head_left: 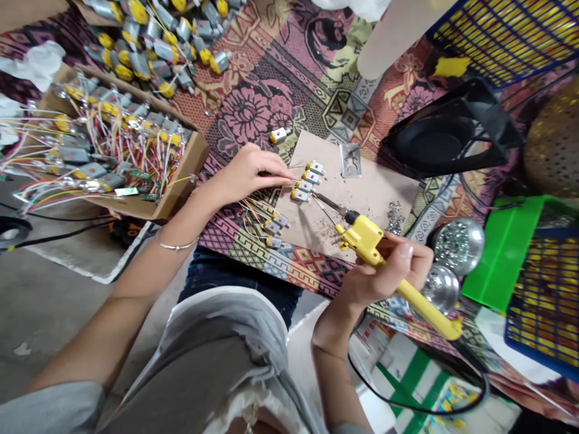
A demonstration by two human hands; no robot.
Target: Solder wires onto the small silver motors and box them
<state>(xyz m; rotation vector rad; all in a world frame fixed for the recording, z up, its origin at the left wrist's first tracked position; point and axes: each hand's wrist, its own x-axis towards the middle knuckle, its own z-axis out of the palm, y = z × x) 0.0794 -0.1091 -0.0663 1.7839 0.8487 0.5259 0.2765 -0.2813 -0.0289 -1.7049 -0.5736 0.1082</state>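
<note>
"How is the yellow soldering iron [367, 236] held?"

"It is grasped by the right hand [394, 265], the fingers curled round its handle. Its tip is pointed at the row of small motors [307, 181], presumably because a slanted approach leaves the yellow ends unblocked."

"And the left hand [259, 172]?"

"Thin wires [297, 165] are pinched between thumb and fingertips beside those yellow ends, probably so that they are steadied. Which wire is touched where cannot be told; the spot is too small."

"Where is the row set?"

"It is laid on the brown board [384, 184], side by side, perhaps so that each motor is braced by its neighbour. The patterned cloth [253, 114] may be shielded by the board."

"Why the black fan [427, 141]?"

"It is stood beyond the board, possibly for fumes. The metal bowl [459, 246] is placed near the right hand, seemingly for easy reach."
</note>
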